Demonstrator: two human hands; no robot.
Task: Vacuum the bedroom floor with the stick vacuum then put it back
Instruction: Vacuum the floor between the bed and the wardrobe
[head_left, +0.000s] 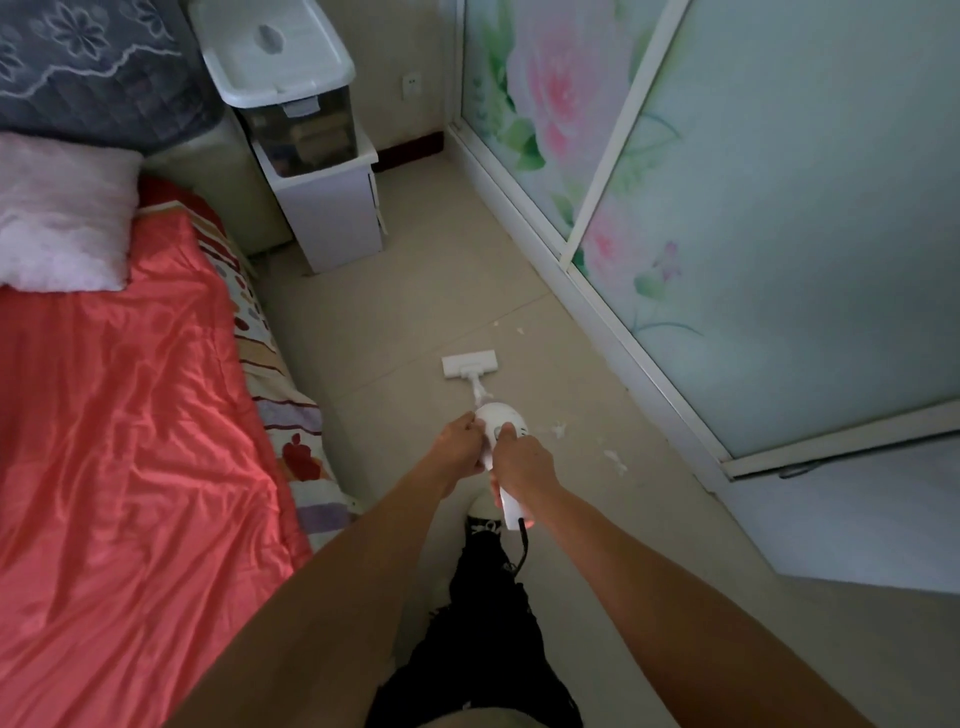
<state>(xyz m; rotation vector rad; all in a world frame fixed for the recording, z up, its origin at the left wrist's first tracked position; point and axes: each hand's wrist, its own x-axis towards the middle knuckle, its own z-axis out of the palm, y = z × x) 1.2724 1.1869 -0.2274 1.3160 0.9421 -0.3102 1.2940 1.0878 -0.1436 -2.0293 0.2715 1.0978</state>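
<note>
Stick vacuum (496, 423) in use, floor head (469, 365) on tiled floor (395, 332) mid-aisle between bed (130, 395) edge and sliding door (779, 208). Left hand (460, 448) grips motor body; right hand (522, 467) grips handle. White scraps (613, 460) remain near door track. Judgement: vacuuming unfinished; return to storage pending.

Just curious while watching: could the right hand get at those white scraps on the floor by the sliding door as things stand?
Probably not at once: the right hand grips the vacuum, and the scraps lie low on the floor. Nothing blocks the way.

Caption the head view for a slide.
Both hands grip the white stick vacuum, floor head near white paper scraps.
</note>
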